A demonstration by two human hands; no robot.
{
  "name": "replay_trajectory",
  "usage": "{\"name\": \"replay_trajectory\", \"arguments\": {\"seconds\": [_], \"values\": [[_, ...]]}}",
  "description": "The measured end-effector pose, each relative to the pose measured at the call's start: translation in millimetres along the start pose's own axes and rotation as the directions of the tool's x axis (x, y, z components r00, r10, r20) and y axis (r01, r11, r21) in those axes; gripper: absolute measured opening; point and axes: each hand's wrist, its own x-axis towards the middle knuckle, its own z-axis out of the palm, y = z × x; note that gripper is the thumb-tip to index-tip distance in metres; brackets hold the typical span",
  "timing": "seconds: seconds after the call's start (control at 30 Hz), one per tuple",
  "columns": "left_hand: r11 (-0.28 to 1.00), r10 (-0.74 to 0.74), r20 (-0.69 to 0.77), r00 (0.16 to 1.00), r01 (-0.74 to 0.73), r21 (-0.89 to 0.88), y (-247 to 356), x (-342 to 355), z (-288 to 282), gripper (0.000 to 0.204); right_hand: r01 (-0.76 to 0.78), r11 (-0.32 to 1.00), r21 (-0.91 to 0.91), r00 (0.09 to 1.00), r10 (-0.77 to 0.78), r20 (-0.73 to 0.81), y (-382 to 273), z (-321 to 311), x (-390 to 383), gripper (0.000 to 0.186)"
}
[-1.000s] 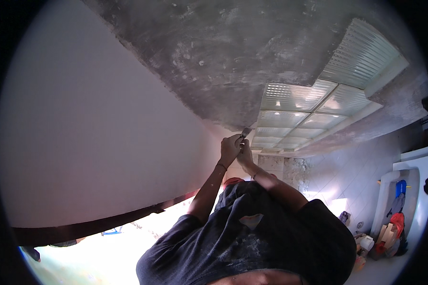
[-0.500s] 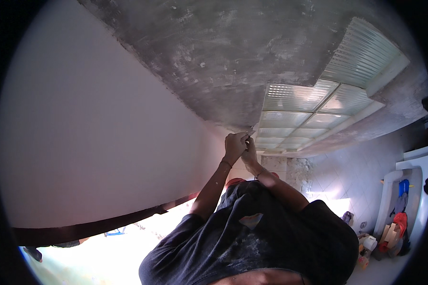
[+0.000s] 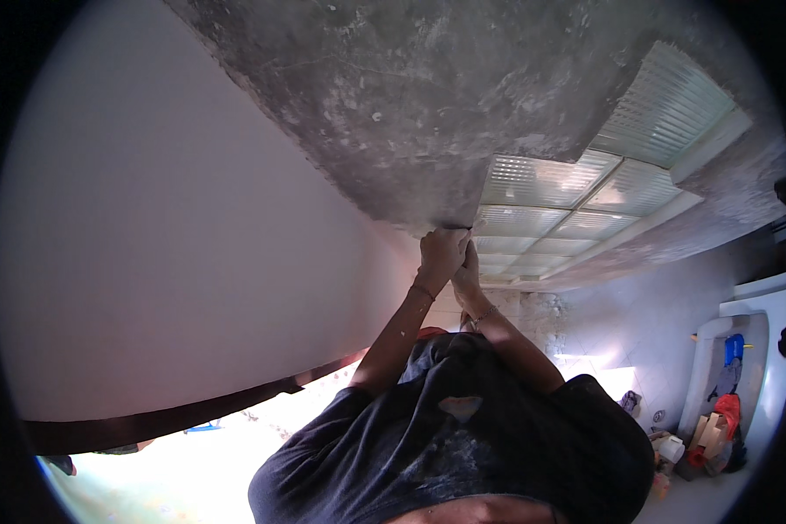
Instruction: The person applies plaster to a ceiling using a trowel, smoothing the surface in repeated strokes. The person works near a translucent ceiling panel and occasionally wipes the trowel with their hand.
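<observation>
Dark and thin, the edge of a small tool (image 3: pixel 457 228) shows at the fingertips of the left hand (image 3: pixel 444 250), against the lower end of a grey plastered wall (image 3: pixel 393 113). The left fingers are bent closed on the tool, and its remaining length is hidden behind them. The right hand (image 3: pixel 467 272) presses up close beside; its fingers are partly covered, so I cannot tell how they are set. A reddish band (image 3: pixel 424 291) circles the left wrist, a bracelet (image 3: pixel 486 313) the right.

Just right of the hands, glass blocks (image 3: pixel 541 192) in a pale frame border the plaster. On the left a broad white wall (image 3: pixel 192 244) closes off that side, a dark strip (image 3: pixel 192 421) along its lower edge. The dark, dusty shirt (image 3: pixel 463 445) blocks the view below the arms. Farther right, past pale tiles (image 3: pixel 616 319), a curved white fixture (image 3: pixel 707 362) has a blue object (image 3: pixel 734 348), a red bundle (image 3: pixel 728 409) and wood pieces (image 3: pixel 710 432) in or beside it, with a white container (image 3: pixel 671 447) near them
</observation>
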Motion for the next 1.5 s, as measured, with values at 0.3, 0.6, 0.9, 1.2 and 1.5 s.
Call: {"name": "replay_trajectory", "arguments": {"seconds": [0.3, 0.6, 0.9, 1.2, 1.5], "values": [[0.987, -0.137, 0.152, 0.979, 0.147, -0.058, -27.3, -37.6, -17.9, 0.031, -0.293, 0.928, -0.228, 0.955, 0.296, -0.021, 20.4, 8.5, -30.3, 0.037], [0.939, 0.035, -0.152, 0.988, -0.085, -0.333, 23.7, -3.7, -36.1, 0.026, 0.161, 0.882, -0.443, 0.969, -0.226, -0.099, -26.9, 8.9, -2.9, 0.048], [-0.187, -0.296, 0.475, 0.829, 0.437, -0.88, 17.5, -56.7, 16.7, 0.02, 0.351, 0.323, -0.879, 0.934, -0.181, 0.307, -117.1, -26.6, -79.8, 0.044], [-0.244, -0.354, 0.553, 0.754, 0.496, -0.833, 55.4, -72.1, 28.1, 0.039, 0.362, 0.047, -0.931, 0.925, 0.107, 0.365, -159.7, -12.1, -56.9, 0.039], [-0.504, -0.393, 0.445, 0.805, 0.217, -0.836, 74.7, -48.9, 46.5, 0.029, 0.502, -0.257, -0.826, 0.856, 0.014, 0.517, -163.6, -1.7, -20.7, 0.027]]}}
